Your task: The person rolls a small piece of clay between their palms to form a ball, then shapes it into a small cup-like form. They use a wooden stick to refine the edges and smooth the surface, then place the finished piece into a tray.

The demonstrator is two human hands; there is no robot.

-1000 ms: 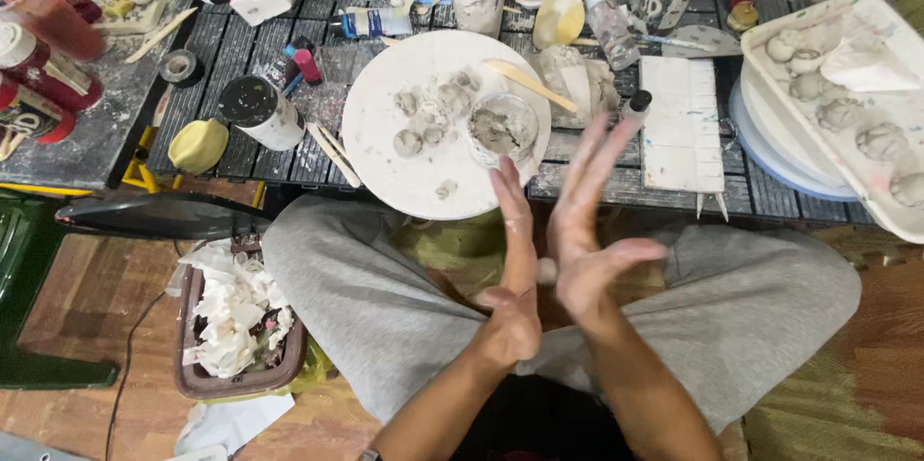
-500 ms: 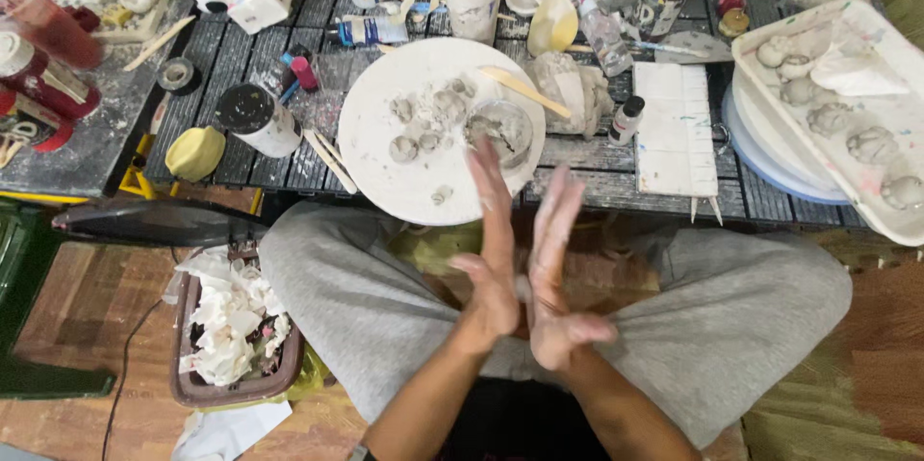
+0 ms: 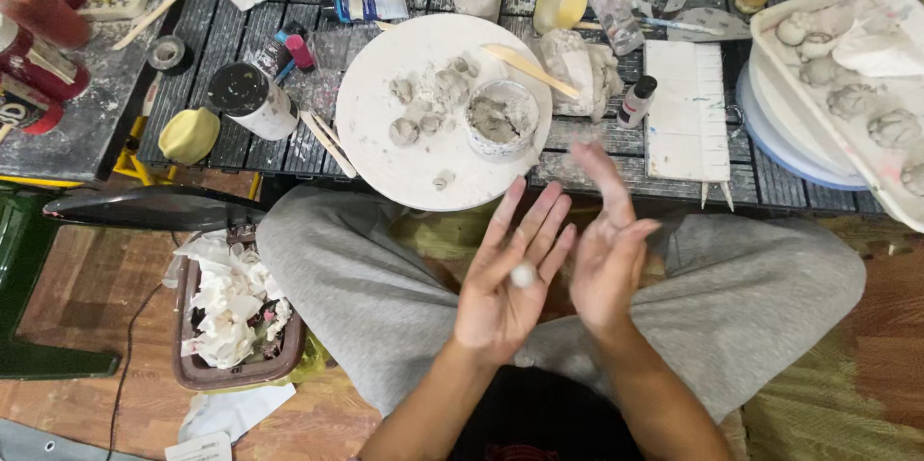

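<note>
— Both hands have come apart now. What sits on the left hand (image 3: pixel 500 293)?
— One little clay ball (image 3: pixel 523 274), on its open palm.
— And the right hand (image 3: pixel 608 264)?
— Open too, at three o'clock, holding nothing.

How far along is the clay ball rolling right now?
Done: several shaped grey clay lumps lie on the round white board, more on the white tray at the right. In hand: a small pale clay ball rests on the open left hand, the right hand beside it, apart. Left: the small tub on the board holds more grey clay.
</note>
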